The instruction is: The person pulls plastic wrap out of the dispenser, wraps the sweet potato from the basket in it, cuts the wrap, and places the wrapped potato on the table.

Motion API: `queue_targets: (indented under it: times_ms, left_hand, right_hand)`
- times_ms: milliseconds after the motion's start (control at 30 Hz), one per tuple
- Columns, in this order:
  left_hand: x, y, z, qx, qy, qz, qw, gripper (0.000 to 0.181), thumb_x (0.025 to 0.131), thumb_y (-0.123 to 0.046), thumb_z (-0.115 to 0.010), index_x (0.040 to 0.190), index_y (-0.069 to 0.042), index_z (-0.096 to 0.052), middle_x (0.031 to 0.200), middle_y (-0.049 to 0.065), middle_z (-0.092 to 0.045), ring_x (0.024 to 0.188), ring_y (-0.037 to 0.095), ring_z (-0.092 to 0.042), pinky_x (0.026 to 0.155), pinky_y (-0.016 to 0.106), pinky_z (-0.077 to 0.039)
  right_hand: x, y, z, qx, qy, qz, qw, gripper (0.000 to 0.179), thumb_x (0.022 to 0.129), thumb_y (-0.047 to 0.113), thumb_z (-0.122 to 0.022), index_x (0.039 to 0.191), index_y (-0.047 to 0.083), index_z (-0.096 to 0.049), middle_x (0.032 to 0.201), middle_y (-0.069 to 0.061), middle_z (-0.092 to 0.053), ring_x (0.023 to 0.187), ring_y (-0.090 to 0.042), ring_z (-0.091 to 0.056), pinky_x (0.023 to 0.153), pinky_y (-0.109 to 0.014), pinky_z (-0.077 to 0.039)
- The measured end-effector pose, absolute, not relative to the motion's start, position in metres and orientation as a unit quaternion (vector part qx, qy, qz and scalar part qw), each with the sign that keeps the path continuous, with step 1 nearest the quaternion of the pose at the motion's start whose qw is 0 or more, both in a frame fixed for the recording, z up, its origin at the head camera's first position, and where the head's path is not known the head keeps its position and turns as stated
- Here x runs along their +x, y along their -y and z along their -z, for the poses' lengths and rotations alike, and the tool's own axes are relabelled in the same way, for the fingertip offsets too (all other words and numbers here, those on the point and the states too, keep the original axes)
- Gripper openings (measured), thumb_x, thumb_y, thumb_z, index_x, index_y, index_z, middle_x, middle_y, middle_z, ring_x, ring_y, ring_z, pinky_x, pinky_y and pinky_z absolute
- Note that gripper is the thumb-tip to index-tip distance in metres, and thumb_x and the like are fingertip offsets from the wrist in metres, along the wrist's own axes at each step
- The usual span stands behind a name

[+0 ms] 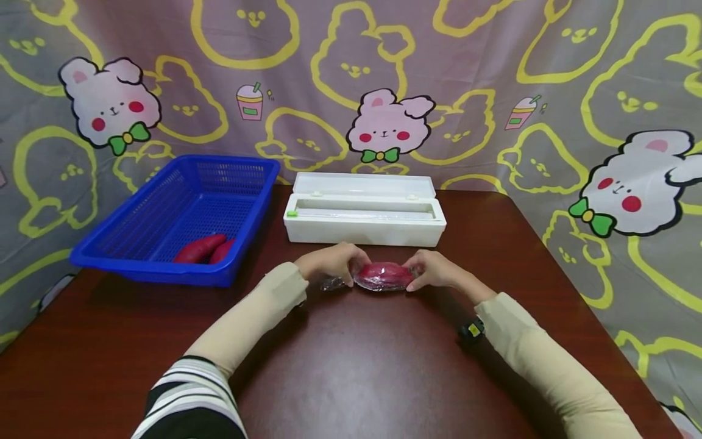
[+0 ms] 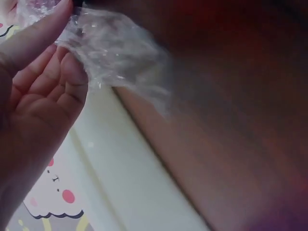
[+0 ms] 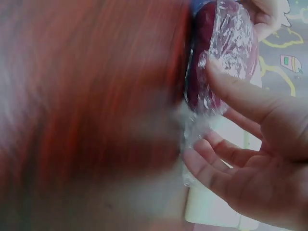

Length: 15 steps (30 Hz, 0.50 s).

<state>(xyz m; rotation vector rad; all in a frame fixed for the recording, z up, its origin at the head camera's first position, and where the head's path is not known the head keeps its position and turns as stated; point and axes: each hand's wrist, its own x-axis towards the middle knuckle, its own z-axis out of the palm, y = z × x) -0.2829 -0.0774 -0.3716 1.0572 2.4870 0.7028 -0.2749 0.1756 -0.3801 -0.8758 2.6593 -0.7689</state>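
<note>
A red sweet potato (image 1: pixel 384 275), wrapped in clear cling film, is held level between both hands above the table. My left hand (image 1: pixel 333 261) pinches its left end, and a loose tail of cling film (image 2: pixel 122 50) sticks out past the fingers in the left wrist view. At the other end my right hand (image 1: pixel 436 269) holds the sweet potato, the thumb laid on the film and the fingers curved around the end. Crinkled film covers the potato's surface in the right wrist view. Behind the hands stands a white cling film dispenser (image 1: pixel 364 233), its lid raised.
To the left a blue plastic basket (image 1: pixel 159 268) holds red sweet potatoes (image 1: pixel 200 249). The dark wooden table (image 1: pixel 351 378) reaches back to a curtain (image 1: pixel 471 67) printed with cartoon rabbits. A dark wristband (image 1: pixel 471 330) is on the right wrist.
</note>
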Motion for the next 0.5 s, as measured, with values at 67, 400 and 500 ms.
queue_targets:
  times_ms: [67, 400, 500]
  left_hand:
    - [-0.283, 0.079, 0.373, 0.37, -0.874, -0.264, 0.172, 0.047, 0.064, 0.007, -0.074, 0.108, 0.001, -0.06, 0.082, 0.003, -0.058, 0.073, 0.014, -0.053, 0.062, 0.021, -0.045]
    - [-0.283, 0.072, 0.377, 0.292, -0.937, -0.178, 0.076, 0.029, 0.063, -0.012, -0.08, 0.087, -0.005, -0.065, 0.08, 0.002, -0.06, 0.074, 0.015, -0.055, 0.066, 0.026, -0.045]
    - [-0.28, 0.071, 0.376, 0.246, -0.957, -0.149, 0.041, 0.021, 0.066, -0.019, -0.079, 0.078, -0.007, -0.067, 0.078, 0.001, -0.062, 0.07, 0.014, -0.056, 0.062, 0.026, -0.046]
  right_hand:
    - [-0.275, -0.176, 0.381, -0.286, -0.908, 0.283, 0.115, 0.042, 0.066, 0.015, -0.079, 0.1, -0.004, -0.066, 0.085, -0.007, -0.055, 0.077, -0.021, -0.048, 0.065, -0.03, -0.042]
    - [-0.275, -0.179, 0.391, -0.267, -0.861, 0.41, 0.141, 0.035, 0.065, 0.002, -0.077, 0.094, -0.013, -0.063, 0.096, -0.02, -0.06, 0.084, -0.024, -0.055, 0.072, -0.034, -0.047]
    - [-0.276, -0.18, 0.394, -0.255, -0.856, 0.424, 0.151, 0.036, 0.066, 0.002, -0.077, 0.096, -0.013, -0.063, 0.091, -0.018, -0.063, 0.077, -0.02, -0.055, 0.066, -0.028, -0.047]
